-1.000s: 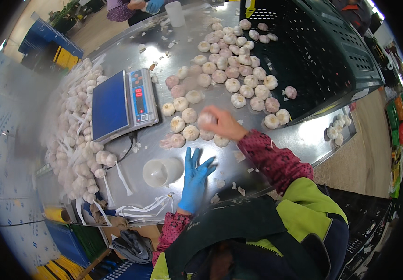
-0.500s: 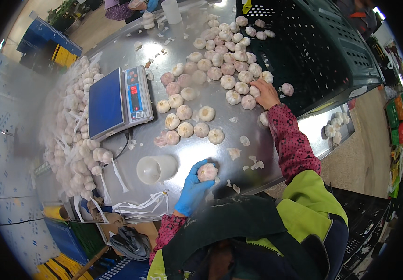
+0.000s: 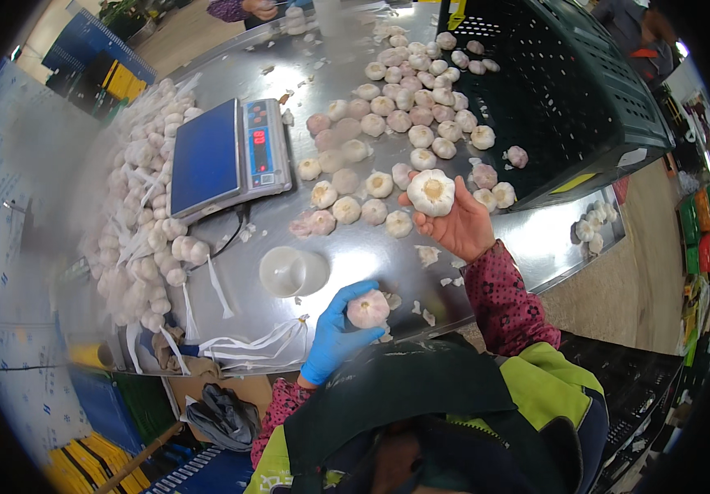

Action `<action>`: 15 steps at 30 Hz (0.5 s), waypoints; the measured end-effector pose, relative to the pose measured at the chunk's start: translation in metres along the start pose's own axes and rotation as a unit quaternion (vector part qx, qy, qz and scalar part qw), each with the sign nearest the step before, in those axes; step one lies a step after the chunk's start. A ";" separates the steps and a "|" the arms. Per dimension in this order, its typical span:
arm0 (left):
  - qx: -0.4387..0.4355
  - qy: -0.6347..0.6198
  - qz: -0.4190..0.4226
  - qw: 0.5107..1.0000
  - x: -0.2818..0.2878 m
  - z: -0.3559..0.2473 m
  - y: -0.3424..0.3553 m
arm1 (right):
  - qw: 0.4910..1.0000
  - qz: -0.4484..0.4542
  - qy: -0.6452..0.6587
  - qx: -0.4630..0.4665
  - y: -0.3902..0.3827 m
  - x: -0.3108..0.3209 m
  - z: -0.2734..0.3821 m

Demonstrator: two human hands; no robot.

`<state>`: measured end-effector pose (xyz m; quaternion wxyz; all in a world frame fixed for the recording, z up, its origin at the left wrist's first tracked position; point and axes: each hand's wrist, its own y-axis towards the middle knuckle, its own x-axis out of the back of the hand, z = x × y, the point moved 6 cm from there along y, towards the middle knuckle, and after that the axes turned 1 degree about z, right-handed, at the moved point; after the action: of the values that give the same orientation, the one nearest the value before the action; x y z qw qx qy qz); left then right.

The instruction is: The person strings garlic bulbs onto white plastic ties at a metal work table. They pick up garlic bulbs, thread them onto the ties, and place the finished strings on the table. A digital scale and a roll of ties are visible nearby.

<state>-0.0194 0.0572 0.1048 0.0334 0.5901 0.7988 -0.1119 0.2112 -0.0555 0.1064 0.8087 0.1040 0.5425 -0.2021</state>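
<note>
Left grip (image 3: 338, 336) half-curled round pinkish garlic bulb (image 3: 368, 309); right grip (image 3: 460, 224) closed on white bulb (image 3: 432, 193). Judged light, firm; papery skin likely slips, flakes. Best hold: round belly.

Passage between garlic rows (image 3: 374, 212) and left grip (image 3: 332, 336); cup (image 3: 284, 272), scale (image 3: 207, 156) block left side, crate wall (image 3: 622, 90) right.

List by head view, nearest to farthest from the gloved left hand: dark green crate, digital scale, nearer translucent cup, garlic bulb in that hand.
From the left hand:
1. Garlic bulb, within its grip
2. Translucent cup, just ahead and left
3. Digital scale, beyond the cup, left
4. Dark green crate, ahead and right
</note>
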 end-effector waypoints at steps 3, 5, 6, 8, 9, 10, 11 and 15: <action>-0.174 0.223 -0.155 0.946 0.025 -0.032 -0.017 | 0.999 -0.003 -0.017 -0.031 0.006 -0.011 -0.029; -0.268 0.335 -0.279 0.859 0.041 -0.053 -0.021 | 0.996 -0.020 -0.080 -0.044 0.008 -0.017 -0.047; -0.264 0.321 -0.318 0.852 0.052 -0.052 -0.022 | 0.994 -0.016 -0.101 -0.043 0.010 -0.027 -0.056; -0.201 0.283 -0.353 0.869 0.076 -0.047 -0.013 | 0.969 -0.013 -0.246 -0.024 0.015 -0.046 -0.077; -0.171 0.260 -0.367 0.877 0.086 -0.042 -0.009 | 0.948 -0.013 -0.319 -0.010 0.020 -0.054 -0.085; -0.146 0.127 -0.361 0.912 0.096 -0.030 -0.006 | 0.919 -0.018 -0.395 -0.002 0.027 -0.061 -0.096; -0.158 0.046 -0.377 0.911 0.104 -0.029 -0.009 | 0.877 0.007 -0.479 0.042 0.034 -0.075 -0.105; -0.193 -0.119 -0.389 0.893 0.115 -0.042 -0.015 | 0.624 0.072 -0.743 0.234 0.042 -0.118 -0.145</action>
<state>-0.0652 0.1701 0.1259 0.1952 0.1969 0.9604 -0.0290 0.0692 0.0635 0.1564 0.8974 0.1425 -0.3169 -0.2720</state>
